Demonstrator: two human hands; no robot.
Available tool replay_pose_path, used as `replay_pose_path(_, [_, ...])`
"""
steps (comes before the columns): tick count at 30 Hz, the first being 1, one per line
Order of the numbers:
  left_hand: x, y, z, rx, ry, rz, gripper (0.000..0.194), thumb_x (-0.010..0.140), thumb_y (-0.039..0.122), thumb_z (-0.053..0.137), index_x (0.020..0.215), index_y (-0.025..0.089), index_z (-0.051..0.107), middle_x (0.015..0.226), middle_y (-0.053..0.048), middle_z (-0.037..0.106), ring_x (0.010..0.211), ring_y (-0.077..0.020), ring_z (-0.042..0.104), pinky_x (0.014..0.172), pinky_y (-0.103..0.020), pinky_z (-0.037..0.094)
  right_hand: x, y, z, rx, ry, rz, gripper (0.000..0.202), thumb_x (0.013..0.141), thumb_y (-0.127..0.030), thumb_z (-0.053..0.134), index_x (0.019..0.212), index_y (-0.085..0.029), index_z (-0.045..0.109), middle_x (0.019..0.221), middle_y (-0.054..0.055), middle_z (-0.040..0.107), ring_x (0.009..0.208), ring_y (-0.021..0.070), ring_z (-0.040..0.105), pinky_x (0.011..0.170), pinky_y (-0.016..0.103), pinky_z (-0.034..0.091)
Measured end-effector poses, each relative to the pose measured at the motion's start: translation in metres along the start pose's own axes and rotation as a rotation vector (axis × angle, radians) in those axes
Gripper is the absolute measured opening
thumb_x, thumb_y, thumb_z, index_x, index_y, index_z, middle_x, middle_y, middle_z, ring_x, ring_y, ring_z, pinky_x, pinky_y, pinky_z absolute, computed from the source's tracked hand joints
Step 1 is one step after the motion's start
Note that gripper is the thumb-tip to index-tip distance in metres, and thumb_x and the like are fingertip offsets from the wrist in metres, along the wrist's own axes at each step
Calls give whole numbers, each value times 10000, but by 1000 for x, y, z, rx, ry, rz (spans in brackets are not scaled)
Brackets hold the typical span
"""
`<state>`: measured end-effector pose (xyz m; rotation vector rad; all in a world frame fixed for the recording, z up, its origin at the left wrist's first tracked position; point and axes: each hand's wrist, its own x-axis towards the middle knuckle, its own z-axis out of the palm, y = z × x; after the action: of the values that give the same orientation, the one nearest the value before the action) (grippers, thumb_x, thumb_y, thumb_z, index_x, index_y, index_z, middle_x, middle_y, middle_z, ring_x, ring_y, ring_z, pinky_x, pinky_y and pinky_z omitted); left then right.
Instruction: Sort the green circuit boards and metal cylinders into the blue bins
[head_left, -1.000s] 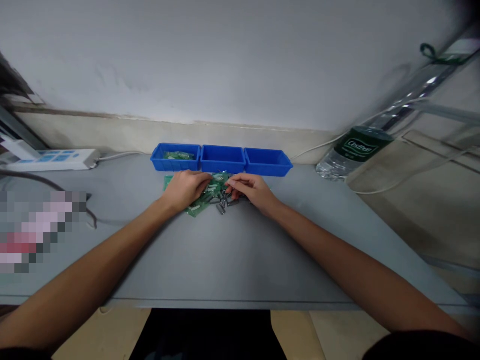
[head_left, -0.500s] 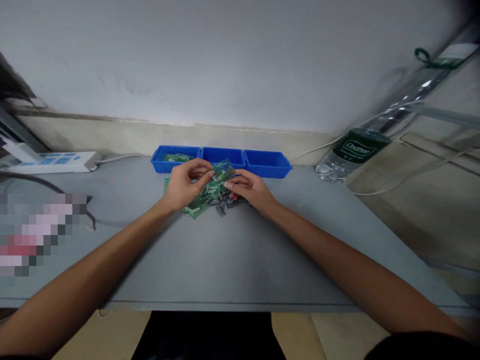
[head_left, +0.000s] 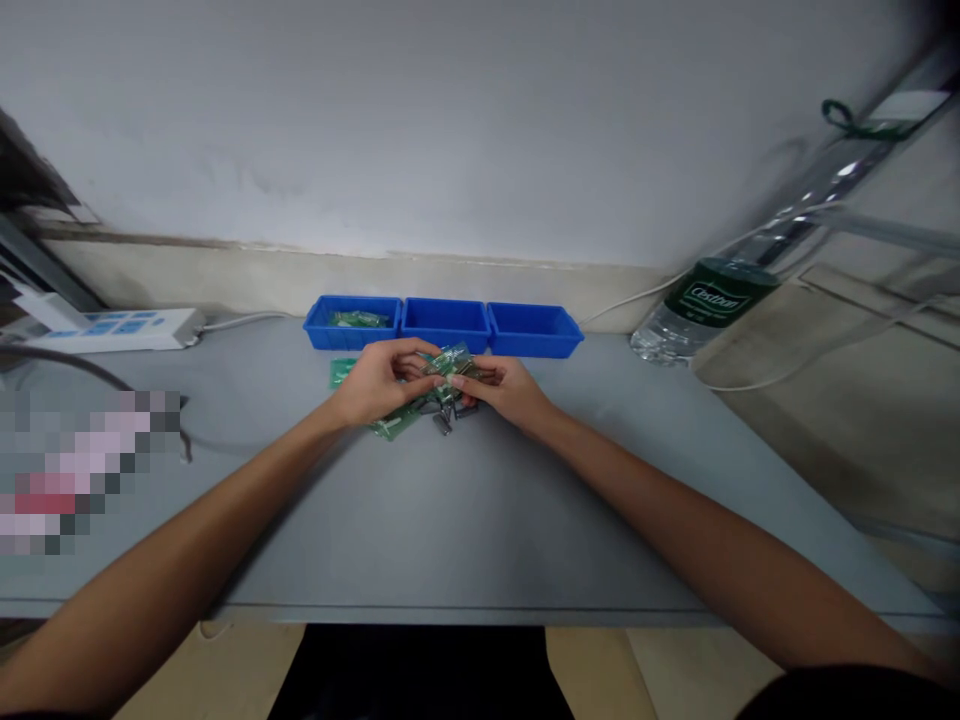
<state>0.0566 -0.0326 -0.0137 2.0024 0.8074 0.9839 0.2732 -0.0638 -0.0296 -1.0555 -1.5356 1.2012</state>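
Holding a green packet [head_left: 452, 357] at the middle of the worktop [head_left: 465, 520], both hands in close. Left hand [head_left: 384, 382] has it pinched, thumb over fingers; right hand [head_left: 508, 388] is closed narrow on its near edge, thumb tip almost meeting the other thumb. Clock taken from the hands: metal parts [head_left: 442, 425] at 6, just under the packet, piled loose; another green packet piece [head_left: 391, 424] at 8, flat on the worktop; green sheet [head_left: 341, 372] at 9, partly behind the left wrist.

Progress, as judged: partway. Green packets [head_left: 358, 319] sit in the left blue bin [head_left: 319, 337] at 10, while the held one, the pieces by the hands and the metal parts are all outside the bins. Nothing seen inside the middle blue bin [head_left: 446, 340] at 12 or the right blue bin [head_left: 534, 347] at 2, though near walls cut off some of their floors. No count possible.

Hard to read: packet contents, small and glossy; fingertips under the packet; whether the right hand also has a metal part tucked in, cannot tell. Pixelated patch [head_left: 75, 470] between 8 and 9, unidentifiable. Bottle [head_left: 709, 300] between 2 and 3, upper part blending into background; power strip [head_left: 142, 330] at 9, cropped by frame edge.
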Motion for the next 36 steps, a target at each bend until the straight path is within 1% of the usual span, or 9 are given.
replay_pose_path(4, [2, -2, -4, 132, 76, 76, 291, 836, 340, 733, 1061, 156, 717, 842, -68, 770, 753, -205, 745, 759, -364, 652, 0, -1, 0, 13, 37, -7, 411, 746, -550, 824, 898, -181, 729, 775, 34, 723, 602, 127, 622, 608, 290, 557])
replay_pose_path(10, [4, -1, -17, 430, 336, 218, 182, 891, 301, 652, 976, 173, 749, 944, -81, 783, 784, -200, 716, 719, -340, 606, 2, 4, -1, 39, 56, -13, 387, 760, -561, 799, 902, -207, 732, 807, 36, 750, 597, 126, 636, 617, 290, 564])
replay_pose_path(15, [5, 5, -29, 634, 422, 284, 171, 919, 219, 594, 984, 200, 751, 981, -53, 784, 884, -212, 712, 842, -363, 588, 3, 6, -2, 30, 45, -12, 352, 777, -543, 785, 867, -205, 742, 815, 39, 754, 606, 122, 638, 618, 281, 560])
replay_pose_path(18, [6, 3, -40, 781, 424, 274, 213, 957, 218, 546, 1008, 215, 752, 1031, -66, 780, 1017, -254, 700, 949, -417, 556, 3, 6, -2, 35, 37, -11, 336, 782, -526, 786, 856, -200, 746, 805, 41, 749, 606, 122, 640, 618, 278, 557])
replay_pose_path(20, [7, -2, -49, 857, 431, 209, 229, 966, 225, 532, 1024, 233, 754, 1065, -75, 776, 1074, -280, 685, 988, -452, 533, 2, 5, -2, 33, 30, -10, 336, 788, -520, 783, 866, -195, 750, 809, 45, 749, 613, 125, 643, 619, 277, 557])
replay_pose_path(26, [7, -30, -70, 1044, 449, 42, 304, 939, 172, 490, 1032, 241, 771, 1063, -111, 779, 1232, -336, 605, 1004, -515, 484, 2, 4, -3, 19, 16, -15, 339, 792, -519, 774, 867, -189, 752, 807, 48, 748, 609, 122, 638, 617, 277, 556])
replay_pose_path(29, [5, -41, -71, 1141, 336, -49, 313, 890, 150, 503, 1050, 213, 765, 1075, -151, 773, 1250, -387, 583, 974, -555, 477, 2, 5, -3, 11, 15, -15, 334, 796, -521, 770, 863, -194, 752, 800, 45, 746, 611, 126, 638, 613, 281, 557])
replay_pose_path(32, [3, -45, -67, 1180, 244, -73, 288, 869, 172, 522, 1055, 192, 742, 1104, -169, 759, 1140, -398, 634, 935, -560, 485, 2, 4, -3, 0, 8, -16, 309, 816, -502, 756, 870, -198, 756, 812, 45, 748, 621, 125, 641, 621, 279, 554])
replay_pose_path(36, [2, -46, -62, 1211, 254, -39, 269, 857, 243, 593, 1098, 233, 713, 1104, -134, 754, 1087, -372, 652, 940, -539, 489, 1, 3, -3, 1, 4, -12, 301, 811, -494, 760, 860, -197, 755, 797, 42, 741, 619, 125, 636, 623, 282, 548])
